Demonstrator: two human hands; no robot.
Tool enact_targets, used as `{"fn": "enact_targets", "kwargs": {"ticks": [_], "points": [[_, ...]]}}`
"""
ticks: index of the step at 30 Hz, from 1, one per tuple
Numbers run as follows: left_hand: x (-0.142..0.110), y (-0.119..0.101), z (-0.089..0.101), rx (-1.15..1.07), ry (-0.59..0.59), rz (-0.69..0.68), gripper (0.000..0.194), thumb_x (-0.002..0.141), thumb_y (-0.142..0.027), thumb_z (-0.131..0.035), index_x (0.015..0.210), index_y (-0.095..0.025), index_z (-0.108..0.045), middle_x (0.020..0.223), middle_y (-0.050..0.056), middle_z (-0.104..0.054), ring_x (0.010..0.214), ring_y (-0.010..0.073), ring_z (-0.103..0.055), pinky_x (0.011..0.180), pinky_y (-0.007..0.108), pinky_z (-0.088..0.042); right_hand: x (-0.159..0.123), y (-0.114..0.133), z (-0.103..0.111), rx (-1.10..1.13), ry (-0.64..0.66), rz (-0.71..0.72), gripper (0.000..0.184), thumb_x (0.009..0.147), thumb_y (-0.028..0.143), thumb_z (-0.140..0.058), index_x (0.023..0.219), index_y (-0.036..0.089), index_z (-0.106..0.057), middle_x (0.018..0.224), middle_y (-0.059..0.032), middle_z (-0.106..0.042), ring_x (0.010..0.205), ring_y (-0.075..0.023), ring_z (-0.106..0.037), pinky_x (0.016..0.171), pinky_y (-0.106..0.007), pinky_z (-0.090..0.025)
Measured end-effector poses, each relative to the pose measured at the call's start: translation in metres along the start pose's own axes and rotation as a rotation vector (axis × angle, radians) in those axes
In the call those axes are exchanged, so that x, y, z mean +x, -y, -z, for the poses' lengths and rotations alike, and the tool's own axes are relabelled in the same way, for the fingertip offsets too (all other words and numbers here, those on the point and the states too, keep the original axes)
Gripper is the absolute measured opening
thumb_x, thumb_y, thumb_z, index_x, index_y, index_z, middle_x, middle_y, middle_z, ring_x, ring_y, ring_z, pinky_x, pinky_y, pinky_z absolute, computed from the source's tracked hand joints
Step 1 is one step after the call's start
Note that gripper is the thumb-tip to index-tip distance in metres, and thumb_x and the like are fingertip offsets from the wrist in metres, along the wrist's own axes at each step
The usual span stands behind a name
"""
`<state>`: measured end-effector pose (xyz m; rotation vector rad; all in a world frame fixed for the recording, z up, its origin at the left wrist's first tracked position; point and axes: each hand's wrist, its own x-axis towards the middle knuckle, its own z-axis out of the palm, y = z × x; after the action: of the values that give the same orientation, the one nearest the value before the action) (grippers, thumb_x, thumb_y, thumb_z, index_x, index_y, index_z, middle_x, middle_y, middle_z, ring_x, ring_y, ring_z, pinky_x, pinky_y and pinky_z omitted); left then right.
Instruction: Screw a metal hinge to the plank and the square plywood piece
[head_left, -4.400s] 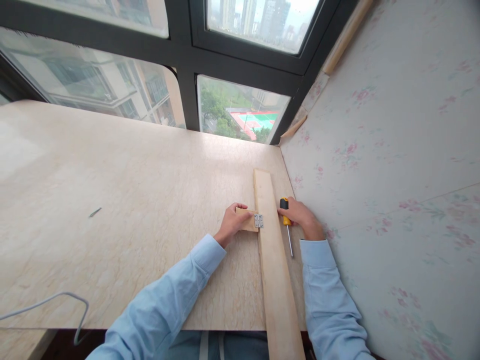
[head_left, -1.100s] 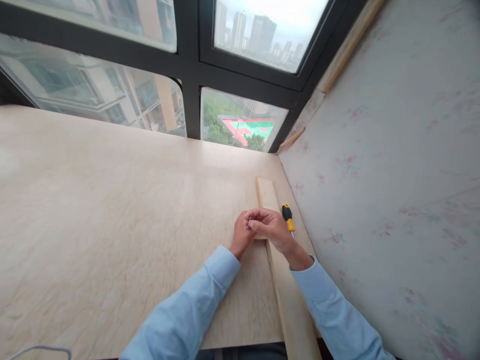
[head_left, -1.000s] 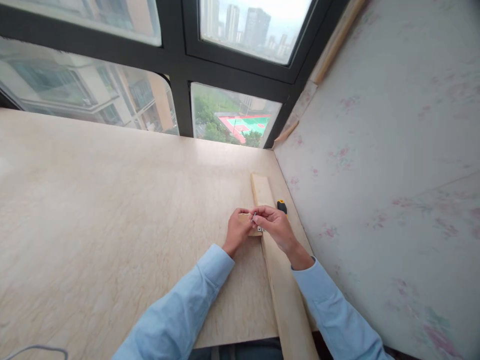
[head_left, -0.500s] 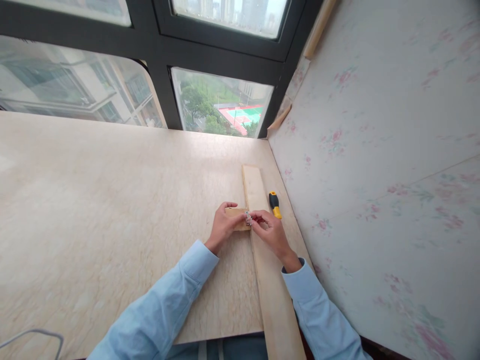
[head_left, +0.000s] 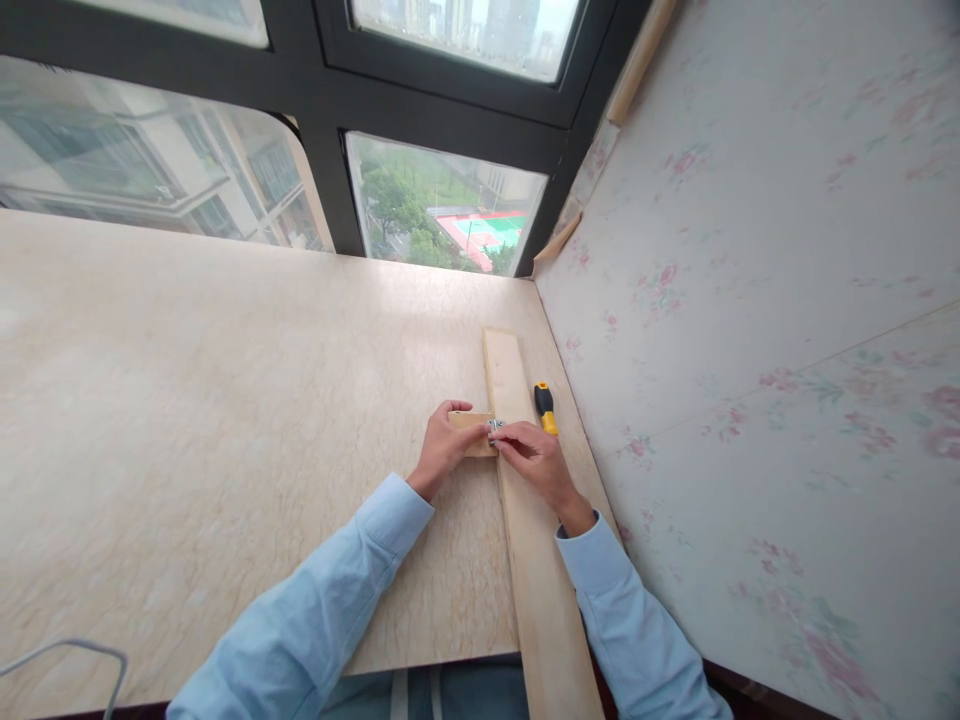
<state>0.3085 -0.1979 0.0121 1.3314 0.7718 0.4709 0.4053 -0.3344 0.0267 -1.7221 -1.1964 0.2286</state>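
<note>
Right hand point(head_left: 536, 462): touched the hinge point(head_left: 494, 426) from four o'clock; I couldn't tell its grip.
Left hand point(head_left: 441, 446): held the little block point(head_left: 481, 449) at the hinge's nine o'clock.
Hinge: sat where block met long board point(head_left: 541, 560).
Screwdriver point(head_left: 544, 407): lay at the hinge's two o'clock.

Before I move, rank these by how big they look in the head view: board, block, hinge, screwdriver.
Largest: board.
Middle, unsure: block and screwdriver; both are partly hidden and look close in visible size, so I won't rank them.
Smallest: hinge, also partly covered.
</note>
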Motion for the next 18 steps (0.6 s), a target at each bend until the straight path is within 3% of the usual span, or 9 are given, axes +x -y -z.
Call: {"fn": "enact_targets", "kwargs": {"ticks": [8, 18], "points": [[-0.0001, 0.0009, 0.0001, -0.006, 0.002, 0.003, 0.058, 0.054, -0.035, -0.082, 0.102, -0.013, -0.057, 0.080, 0.004, -0.061, 0.070, 0.0156, -0.057, 0.061, 0.025, -0.045, 0.0001, -0.0027, 0.0052, 0.041, 0.071, 0.045, 0.017, 0.089, 0.024, -0.057, 0.099, 0.025, -0.071, 0.101, -0.0062, -0.072, 0.099, -0.0191, -0.065, 0.088, -0.038, -0.051], [0.0018, 0.0032, 0.0001, 0.005, 0.001, -0.003, 0.056, 0.054, -0.033, -0.081, 0.100, -0.013, -0.058, 0.079, 0.003, -0.061, 0.068, 0.0150, -0.057, 0.060, 0.024, -0.045, 0.0003, 0.0020, 0.0006, -0.009, -0.005, -0.018, 0.011, 0.085, 0.032, -0.065, 0.082, 0.021, -0.066, 0.087, -0.0053, -0.068, 0.085, -0.0190, -0.063, 0.077, -0.032, -0.051]]}}
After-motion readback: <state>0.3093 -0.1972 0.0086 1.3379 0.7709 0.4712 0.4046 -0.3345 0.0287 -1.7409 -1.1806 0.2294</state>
